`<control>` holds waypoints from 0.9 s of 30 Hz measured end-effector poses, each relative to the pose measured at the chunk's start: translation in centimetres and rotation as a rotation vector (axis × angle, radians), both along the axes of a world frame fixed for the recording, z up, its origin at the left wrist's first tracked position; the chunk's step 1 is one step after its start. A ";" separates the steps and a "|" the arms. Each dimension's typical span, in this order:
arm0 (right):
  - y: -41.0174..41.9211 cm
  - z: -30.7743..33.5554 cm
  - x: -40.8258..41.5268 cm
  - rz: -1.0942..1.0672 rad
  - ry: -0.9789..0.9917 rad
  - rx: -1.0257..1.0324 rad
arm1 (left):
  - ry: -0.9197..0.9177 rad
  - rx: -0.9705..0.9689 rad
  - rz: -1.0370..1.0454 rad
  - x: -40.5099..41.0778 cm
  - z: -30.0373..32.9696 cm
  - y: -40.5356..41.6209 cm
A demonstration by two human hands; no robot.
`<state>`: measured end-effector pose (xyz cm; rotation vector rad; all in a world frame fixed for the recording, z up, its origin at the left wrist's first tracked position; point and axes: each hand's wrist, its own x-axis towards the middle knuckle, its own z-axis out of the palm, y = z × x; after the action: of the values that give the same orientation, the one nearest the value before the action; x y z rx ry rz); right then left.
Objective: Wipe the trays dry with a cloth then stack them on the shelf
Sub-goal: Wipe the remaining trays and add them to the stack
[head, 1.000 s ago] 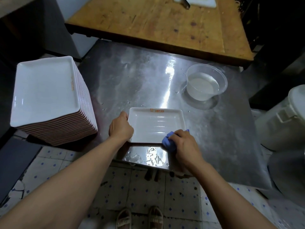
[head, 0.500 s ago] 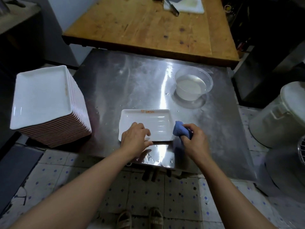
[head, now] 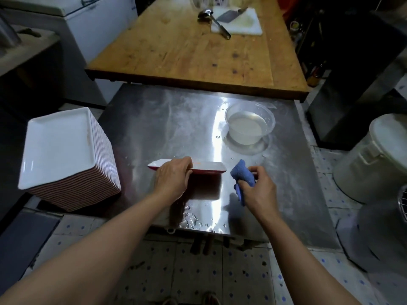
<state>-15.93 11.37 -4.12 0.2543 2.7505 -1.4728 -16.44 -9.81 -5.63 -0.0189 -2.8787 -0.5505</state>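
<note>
A white tray [head: 209, 167] with a red underside is lifted off the steel table [head: 176, 128], its near edge raised so that I see it almost edge-on. My left hand [head: 172, 178] grips its near edge. To its right my right hand [head: 257, 190] is shut on a bunched blue cloth [head: 243, 175], held just off the tray's right end and not touching it. A tall stack of the same white trays [head: 59, 146] stands at the table's left edge.
A clear plastic bowl of cloudy water [head: 250, 125] sits on the table at the back right. Water drops lie near the table's front edge. A wooden table [head: 187, 51] with a chopping board and ladle lies beyond. A white lidded bucket [head: 374, 159] stands on the floor at right.
The tray lay flat on the table; my left hand has shifted to its near edge and tipped it up. My right hand with the cloth has drawn away to the right.
</note>
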 end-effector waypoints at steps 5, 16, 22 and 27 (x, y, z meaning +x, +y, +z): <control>-1.1 3.6 -0.8 0.041 0.095 -0.091 | -0.008 0.135 0.106 -0.8 3.5 -1.2; -5.4 13.2 -1.9 0.135 0.517 -0.032 | -0.014 1.213 0.273 3.1 12.0 -2.8; -7.8 17.2 -1.3 0.282 0.654 0.055 | -0.064 1.428 0.277 4.6 14.8 -2.5; -10.8 18.3 -0.5 0.448 0.684 0.221 | -0.011 1.501 0.205 5.0 16.6 -1.8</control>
<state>-16.41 0.57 14.18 -0.9796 3.1334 -1.2963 -11.40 -11.57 10.97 0.4702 -1.7322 -2.3470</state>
